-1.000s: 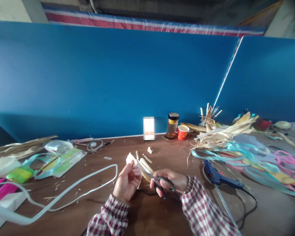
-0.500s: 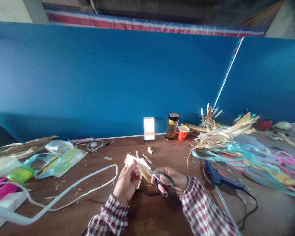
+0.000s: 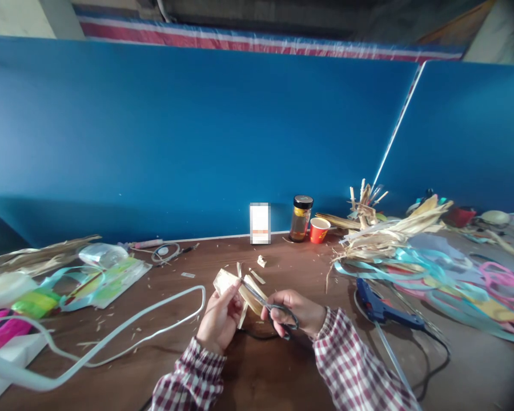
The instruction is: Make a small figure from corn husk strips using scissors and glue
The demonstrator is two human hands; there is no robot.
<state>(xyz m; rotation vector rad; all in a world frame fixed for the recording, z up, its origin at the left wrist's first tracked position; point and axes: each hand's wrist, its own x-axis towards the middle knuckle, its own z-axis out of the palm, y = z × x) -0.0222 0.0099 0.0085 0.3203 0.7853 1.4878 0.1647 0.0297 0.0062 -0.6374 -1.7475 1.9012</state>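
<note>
Between glue gun (image 3: 374,311) and white tube (image 3: 38,382), left hand (image 3: 217,324) pinches pale husk (image 3: 224,280) while right hand (image 3: 302,313) grips scissors (image 3: 258,297).

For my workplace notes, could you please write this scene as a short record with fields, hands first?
Left hand: pinches a pale, papery piece
Right hand: holds dark-handled scissors, blades pointing toward the left hand
Surface: brown table with small scraps
Right side: blue glue gun; turquoise ribbon; heap of dry plant strips
Behind the hands: dark-lidded jar beside a red cup
Backdrop: blue panel
</note>
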